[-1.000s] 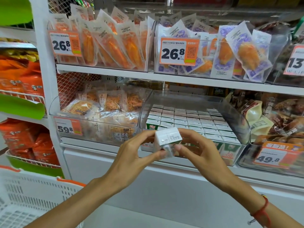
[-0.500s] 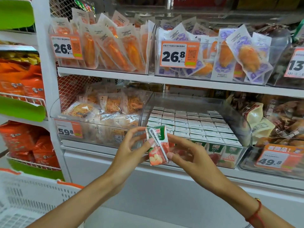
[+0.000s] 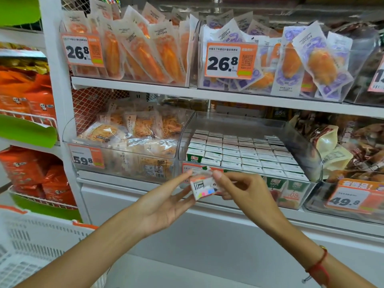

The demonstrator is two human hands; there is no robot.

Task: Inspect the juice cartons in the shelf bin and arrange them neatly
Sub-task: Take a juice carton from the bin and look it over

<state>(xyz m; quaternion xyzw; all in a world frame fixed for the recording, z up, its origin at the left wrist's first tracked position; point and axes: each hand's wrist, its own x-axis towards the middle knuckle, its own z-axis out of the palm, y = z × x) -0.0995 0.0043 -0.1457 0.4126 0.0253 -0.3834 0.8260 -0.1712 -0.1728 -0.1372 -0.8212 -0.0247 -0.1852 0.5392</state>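
Observation:
A small juice carton (image 3: 202, 187) is held in front of the shelf, tipped so its white underside with a barcode and coloured squares faces me. My left hand (image 3: 164, 206) grips its left edge with the fingertips. My right hand (image 3: 243, 190) pinches its right edge. Behind them a clear shelf bin (image 3: 299, 140) holds several rows of upright juice cartons (image 3: 245, 154), white tops showing. One spot at the bin's front left corner looks unfilled.
A clear bin of noodle packs (image 3: 128, 142) sits to the left, a bin of snack bags (image 3: 353, 146) to the right. Above, the upper shelf (image 3: 207, 93) carries vacuum packs. A white basket (image 3: 31, 246) stands at lower left. Price tags hang on the bin fronts.
The carton has been turned over in both hands: first its white top faced me, then its printed front with the straw, now its underside.

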